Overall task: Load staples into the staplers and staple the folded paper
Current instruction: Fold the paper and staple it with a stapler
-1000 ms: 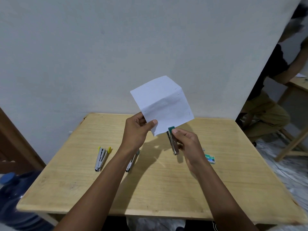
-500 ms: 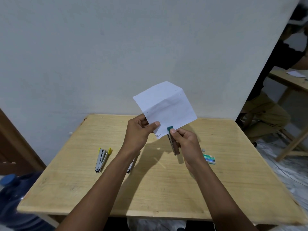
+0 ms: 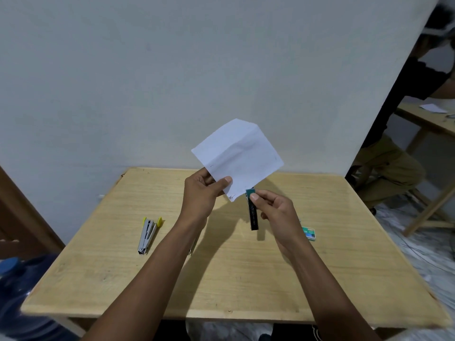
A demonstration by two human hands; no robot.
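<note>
**Folded paper held up beside a dark stapler**

Folded white sheet of paper (image 3: 241,156) is raised above the light wooden table (image 3: 221,279), its lower corner pinched between the thumb and fingers of the left hand (image 3: 200,193). The right hand (image 3: 275,212) grips a slim dark stapler with a teal end (image 3: 253,215), held upright. The teal end sits just beside the paper's lower edge, and contact cannot be judged.

On the table to the left lies a silver metal stapler with yellow tips (image 3: 147,233), opened out. A small green staple box (image 3: 309,233) lies just behind the right hand, and its contents cannot be made out. A blue plastic water bottle (image 3: 22,291) stands by the table's near left corner. Another person (image 3: 394,168) sits at a second wooden table (image 3: 430,119) on the right.
</note>
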